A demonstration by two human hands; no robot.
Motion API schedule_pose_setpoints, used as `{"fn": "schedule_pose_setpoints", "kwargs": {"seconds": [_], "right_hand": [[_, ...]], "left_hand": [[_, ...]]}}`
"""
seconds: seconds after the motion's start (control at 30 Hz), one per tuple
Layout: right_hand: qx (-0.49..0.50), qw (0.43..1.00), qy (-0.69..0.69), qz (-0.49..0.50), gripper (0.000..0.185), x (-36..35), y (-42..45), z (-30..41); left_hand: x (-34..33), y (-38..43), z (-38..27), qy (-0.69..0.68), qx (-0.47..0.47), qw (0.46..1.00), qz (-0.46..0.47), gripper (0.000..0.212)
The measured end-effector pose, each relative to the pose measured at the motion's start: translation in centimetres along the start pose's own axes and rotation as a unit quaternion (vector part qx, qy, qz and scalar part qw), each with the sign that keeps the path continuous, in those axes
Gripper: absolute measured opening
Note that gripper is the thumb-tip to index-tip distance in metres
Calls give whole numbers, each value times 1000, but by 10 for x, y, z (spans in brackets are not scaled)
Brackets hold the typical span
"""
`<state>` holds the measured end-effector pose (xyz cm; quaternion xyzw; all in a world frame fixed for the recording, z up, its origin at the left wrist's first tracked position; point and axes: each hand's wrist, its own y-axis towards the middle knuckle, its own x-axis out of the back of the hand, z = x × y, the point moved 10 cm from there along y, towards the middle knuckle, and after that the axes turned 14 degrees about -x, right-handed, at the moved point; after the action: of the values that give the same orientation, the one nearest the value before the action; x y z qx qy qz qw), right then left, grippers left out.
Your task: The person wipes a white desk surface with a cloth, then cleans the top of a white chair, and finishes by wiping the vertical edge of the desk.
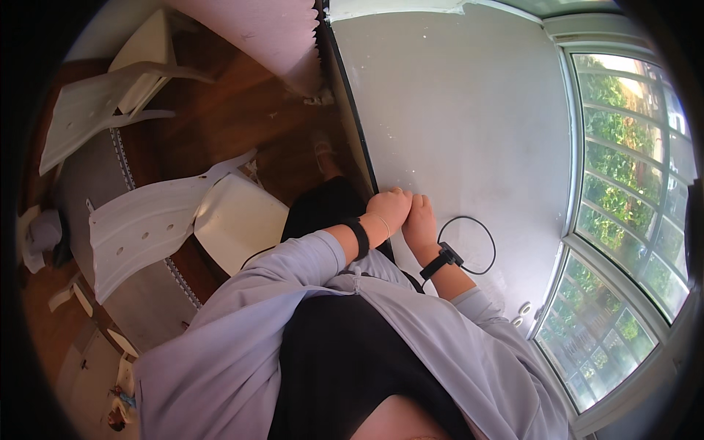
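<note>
My left hand (390,210) and my right hand (421,223) touch each other at the near, left edge of a flat grey surface (456,126) with a black rim. The fingers of both hands are curled downward, and their tips are hidden, so I cannot tell whether anything is between them. A black band (360,239) circles the left wrist. On the right wrist sits a black strap with a small device (448,254). A thin black cable (494,247) loops over the grey surface beside that wrist.
White chairs (146,236) stand at the left over a brown floor (220,110). Scalloped pale cloth (264,38) hangs at the top. Barred windows (621,132) line the right. Two small round white items (525,308) are near the lower window. A person (116,418) is far off, lower left.
</note>
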<state>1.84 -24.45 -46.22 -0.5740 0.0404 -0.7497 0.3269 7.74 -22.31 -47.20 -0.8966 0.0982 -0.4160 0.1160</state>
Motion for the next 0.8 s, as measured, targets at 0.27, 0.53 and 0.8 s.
{"fn": "schedule_pose_setpoints", "kwargs": {"seconds": [0.27, 0.53, 0.8], "right_hand": [[102, 994, 30, -34, 13, 23, 83, 48], [191, 971, 80, -122, 10, 62, 208, 163], [204, 970, 128, -44, 18, 26, 142, 159]], "left_hand": [[64, 36, 54, -2, 115, 990, -83, 13], [185, 85, 157, 81, 162, 965, -190, 21], [139, -15, 161, -46, 195, 928, -315, 17]]}}
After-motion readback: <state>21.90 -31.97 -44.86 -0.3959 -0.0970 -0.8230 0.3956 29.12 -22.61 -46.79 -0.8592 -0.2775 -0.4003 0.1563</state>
